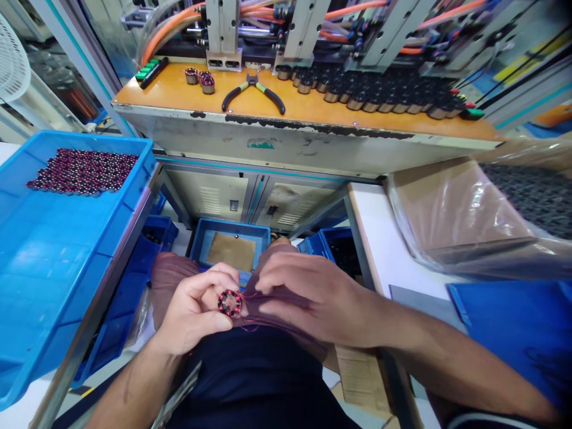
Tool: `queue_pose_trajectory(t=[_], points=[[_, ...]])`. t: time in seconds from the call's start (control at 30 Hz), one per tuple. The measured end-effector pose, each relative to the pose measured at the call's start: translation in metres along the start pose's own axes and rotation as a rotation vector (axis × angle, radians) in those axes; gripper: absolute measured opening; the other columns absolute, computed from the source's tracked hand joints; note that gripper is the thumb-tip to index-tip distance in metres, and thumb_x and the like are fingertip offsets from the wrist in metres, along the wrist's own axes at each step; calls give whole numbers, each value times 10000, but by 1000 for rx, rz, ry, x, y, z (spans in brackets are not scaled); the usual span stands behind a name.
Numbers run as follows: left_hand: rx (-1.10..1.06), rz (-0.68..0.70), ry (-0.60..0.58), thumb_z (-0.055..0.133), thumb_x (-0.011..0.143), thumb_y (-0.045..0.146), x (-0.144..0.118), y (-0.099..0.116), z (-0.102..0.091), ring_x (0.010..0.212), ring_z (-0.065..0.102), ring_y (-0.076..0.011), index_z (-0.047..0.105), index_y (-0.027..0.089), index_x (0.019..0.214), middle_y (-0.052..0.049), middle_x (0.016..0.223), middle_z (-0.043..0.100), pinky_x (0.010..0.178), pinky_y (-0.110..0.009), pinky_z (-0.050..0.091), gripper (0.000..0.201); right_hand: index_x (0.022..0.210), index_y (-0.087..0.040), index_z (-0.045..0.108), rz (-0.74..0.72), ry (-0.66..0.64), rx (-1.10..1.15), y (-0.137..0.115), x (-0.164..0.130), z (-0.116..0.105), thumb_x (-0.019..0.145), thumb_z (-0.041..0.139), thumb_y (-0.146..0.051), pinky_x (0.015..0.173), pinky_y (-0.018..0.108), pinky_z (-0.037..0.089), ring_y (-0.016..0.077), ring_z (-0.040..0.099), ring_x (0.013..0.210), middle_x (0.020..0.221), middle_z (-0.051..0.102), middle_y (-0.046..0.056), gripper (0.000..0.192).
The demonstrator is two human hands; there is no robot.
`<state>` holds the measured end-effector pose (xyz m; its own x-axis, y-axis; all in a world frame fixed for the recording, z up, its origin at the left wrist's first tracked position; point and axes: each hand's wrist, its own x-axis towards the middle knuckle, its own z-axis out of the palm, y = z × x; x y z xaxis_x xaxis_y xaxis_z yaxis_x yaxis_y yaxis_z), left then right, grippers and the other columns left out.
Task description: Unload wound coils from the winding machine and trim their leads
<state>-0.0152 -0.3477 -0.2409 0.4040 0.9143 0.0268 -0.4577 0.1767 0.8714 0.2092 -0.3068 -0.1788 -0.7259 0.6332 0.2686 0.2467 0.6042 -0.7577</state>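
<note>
Left hand [196, 310], lower centre of frame, was closed on a small wound coil ring [229, 302], pinched at its left rim, open face toward the camera. Right hand [308, 295], immediately right of the ring, pinched thin red wire leads [250, 295] trailing rightward from it. Blue tray [53, 250] of similar coils occupied the left; pliers [253, 90] lay on the orange bench, upper centre.

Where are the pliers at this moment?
In the head view, the pliers lie open on the orange bench top near the top centre, between a few small coils on their left and rows of coils on their right.
</note>
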Motion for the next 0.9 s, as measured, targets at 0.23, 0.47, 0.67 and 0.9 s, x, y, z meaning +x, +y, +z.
queue_pose_trajectory(t=[0.23,0.47,0.67,0.9], points=[[-169,-115,-24,839,705,266,1,-1,7,669,623,-83,729,216,1021,-30,1018,580,640,-206,536,338,1050,-95,615,-438,182,-199,11,10,9,955,605,-210,722,310,553,164,638,819,901,704,99,150],[-172,-152,8,854,675,260,-1,-1,10,732,627,-117,734,195,972,-45,1010,592,610,-197,539,327,972,-131,642,-477,186,-163,15,11,10,974,586,-240,694,289,552,135,631,769,873,720,74,122],[-149,-151,6,852,674,240,1,-2,9,678,633,-95,734,178,958,-40,1004,578,604,-189,533,314,934,-139,663,-486,233,-143,18,8,12,967,572,-192,664,295,553,150,655,754,827,723,66,110],[-52,-76,-16,833,693,196,4,1,7,709,637,-93,743,211,1002,-44,1045,560,634,-194,522,321,919,-144,666,-340,342,-71,14,2,25,937,615,-162,689,278,556,137,654,737,820,714,62,57]])
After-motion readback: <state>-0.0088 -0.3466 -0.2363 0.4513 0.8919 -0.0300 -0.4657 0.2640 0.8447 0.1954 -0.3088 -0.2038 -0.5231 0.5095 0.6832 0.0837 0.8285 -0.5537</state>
